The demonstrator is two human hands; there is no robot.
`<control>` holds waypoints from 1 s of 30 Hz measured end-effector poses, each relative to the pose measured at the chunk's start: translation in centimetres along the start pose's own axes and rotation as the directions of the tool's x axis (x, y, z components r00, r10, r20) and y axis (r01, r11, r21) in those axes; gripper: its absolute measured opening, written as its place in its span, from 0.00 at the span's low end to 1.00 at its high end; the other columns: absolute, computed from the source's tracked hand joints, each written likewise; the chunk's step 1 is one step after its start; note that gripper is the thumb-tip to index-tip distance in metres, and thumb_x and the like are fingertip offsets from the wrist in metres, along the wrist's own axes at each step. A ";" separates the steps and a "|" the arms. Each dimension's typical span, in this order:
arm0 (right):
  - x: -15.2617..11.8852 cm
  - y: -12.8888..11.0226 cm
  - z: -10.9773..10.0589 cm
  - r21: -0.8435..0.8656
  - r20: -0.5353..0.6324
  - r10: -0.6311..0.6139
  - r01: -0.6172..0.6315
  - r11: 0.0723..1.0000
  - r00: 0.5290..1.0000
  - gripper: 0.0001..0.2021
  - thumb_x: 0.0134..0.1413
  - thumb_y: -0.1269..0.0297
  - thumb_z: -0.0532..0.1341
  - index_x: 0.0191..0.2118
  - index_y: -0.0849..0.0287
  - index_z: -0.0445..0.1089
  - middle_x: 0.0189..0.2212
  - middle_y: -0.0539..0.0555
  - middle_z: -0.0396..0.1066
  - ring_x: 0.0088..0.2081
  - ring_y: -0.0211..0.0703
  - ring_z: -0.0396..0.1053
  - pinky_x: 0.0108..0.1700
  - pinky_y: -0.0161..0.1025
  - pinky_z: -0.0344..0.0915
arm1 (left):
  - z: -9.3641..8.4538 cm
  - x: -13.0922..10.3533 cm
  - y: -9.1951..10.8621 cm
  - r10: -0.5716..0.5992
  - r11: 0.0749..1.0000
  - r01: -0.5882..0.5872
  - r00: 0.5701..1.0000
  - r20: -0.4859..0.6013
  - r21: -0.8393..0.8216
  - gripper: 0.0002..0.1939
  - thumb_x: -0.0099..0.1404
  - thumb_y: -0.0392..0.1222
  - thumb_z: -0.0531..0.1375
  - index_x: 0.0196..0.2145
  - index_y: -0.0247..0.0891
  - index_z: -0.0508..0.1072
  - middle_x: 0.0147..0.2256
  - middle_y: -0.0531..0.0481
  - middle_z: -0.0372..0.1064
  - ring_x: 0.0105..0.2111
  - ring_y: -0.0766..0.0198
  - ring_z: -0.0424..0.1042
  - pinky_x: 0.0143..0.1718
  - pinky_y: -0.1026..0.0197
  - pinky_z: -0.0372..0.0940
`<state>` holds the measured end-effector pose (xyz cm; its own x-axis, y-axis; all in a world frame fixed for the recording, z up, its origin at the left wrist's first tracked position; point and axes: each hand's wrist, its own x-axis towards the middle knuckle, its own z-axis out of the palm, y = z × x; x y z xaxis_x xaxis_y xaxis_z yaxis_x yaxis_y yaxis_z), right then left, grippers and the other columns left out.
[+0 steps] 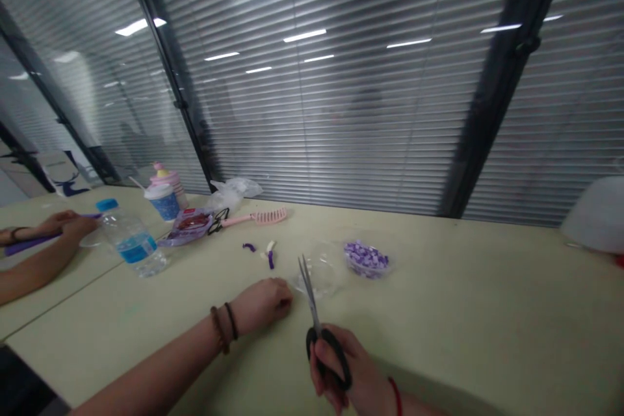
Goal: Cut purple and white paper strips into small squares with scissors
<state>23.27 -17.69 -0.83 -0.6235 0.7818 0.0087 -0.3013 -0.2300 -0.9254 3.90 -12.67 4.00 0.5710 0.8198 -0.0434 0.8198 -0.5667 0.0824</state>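
My right hand (348, 370), with a red cord at the wrist, grips black-handled scissors (314, 312) whose blades point up and are slightly apart. To its left my left hand (263, 304) rests on the table with fingers curled; whether it holds anything is hidden. Just beyond the hands sits a clear, shallow plastic container (324, 273). A second clear container (366, 259) to the right holds many small purple pieces. Behind my left hand lie a purple strip (271, 260) beside a cream piece (271, 246), and another purple piece (249, 247).
On the pale table (487, 312), a water bottle (134, 244), blue cup (163, 201), purple packet (190, 226), pink hairbrush (268, 216) and clear plastic bag (234, 192) stand or lie at the left. Another person's hands (71, 224) are at the far left. Blinds rise behind the table.
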 end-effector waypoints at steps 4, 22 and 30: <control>-0.1 -0.1 0.1 -0.015 -0.018 -0.026 0.026 1.000 0.999 0.27 0.43 0.36 0.61 0.22 0.60 0.60 0.12 0.46 0.64 0.08 0.26 0.53 0.08 0.25 0.43 | -0.3 -0.4 -0.1 -0.017 0.999 0.018 0.999 -0.047 0.026 0.07 0.58 0.31 0.57 0.25 0.38 0.72 0.30 0.48 0.72 0.33 0.61 0.71 0.31 0.65 0.62; -1.6 -1.2 -0.1 -0.046 -0.057 -0.253 0.251 0.967 0.966 0.24 0.49 0.40 0.61 0.26 0.60 0.61 0.15 0.44 0.61 0.11 0.24 0.48 0.12 0.25 0.42 | -5.0 4.4 -4.7 -0.162 0.987 0.159 0.951 -0.262 -0.034 0.10 0.67 0.42 0.57 0.43 0.35 0.71 0.43 0.46 0.71 0.41 0.59 0.72 0.42 0.51 0.69; -1.2 -1.1 0.3 -0.040 0.025 -0.253 0.254 0.966 0.967 0.24 0.48 0.41 0.63 0.24 0.58 0.58 0.15 0.45 0.61 0.11 0.25 0.48 0.11 0.27 0.41 | -2.5 0.2 -9.7 -0.308 0.951 0.307 0.922 -0.235 -0.044 0.11 0.67 0.42 0.57 0.45 0.34 0.70 0.43 0.46 0.70 0.39 0.60 0.72 0.40 0.52 0.70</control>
<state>24.14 -18.54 0.25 -0.5449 0.7997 0.2522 -0.4209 -0.0007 -0.9071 -4.06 -6.78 5.65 0.2635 0.9497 0.1690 0.9527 -0.2837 0.1092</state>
